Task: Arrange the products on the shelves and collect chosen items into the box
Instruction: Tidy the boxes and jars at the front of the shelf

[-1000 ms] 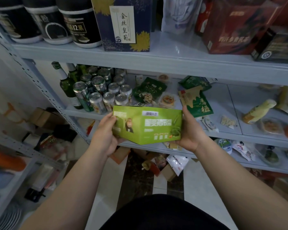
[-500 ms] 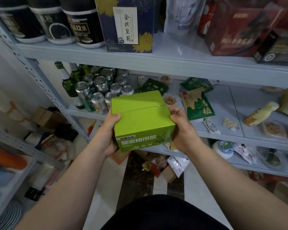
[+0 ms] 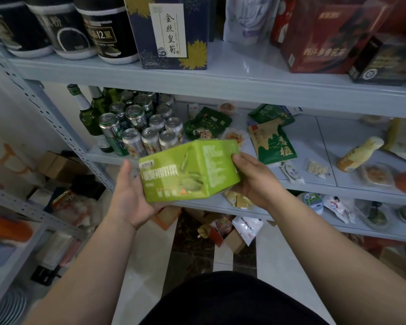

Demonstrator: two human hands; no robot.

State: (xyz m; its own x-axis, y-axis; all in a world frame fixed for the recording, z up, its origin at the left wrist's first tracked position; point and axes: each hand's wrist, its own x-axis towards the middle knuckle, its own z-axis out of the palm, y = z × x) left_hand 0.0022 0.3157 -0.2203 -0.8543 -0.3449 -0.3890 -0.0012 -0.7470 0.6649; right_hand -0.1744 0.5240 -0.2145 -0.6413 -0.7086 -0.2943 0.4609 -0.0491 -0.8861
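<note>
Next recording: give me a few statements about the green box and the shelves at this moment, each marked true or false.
1. The green box is held between the left hand and the right hand. True.
2. The cans stand upright at the left end of the middle shelf. True.
3. The green box rests on the middle shelf. False: it is held tilted in the air in front of the shelf.
4. The yellow bottle stands upright. False: it lies on its side on the middle shelf.
5. The blue box sits on the upper shelf. True.
</note>
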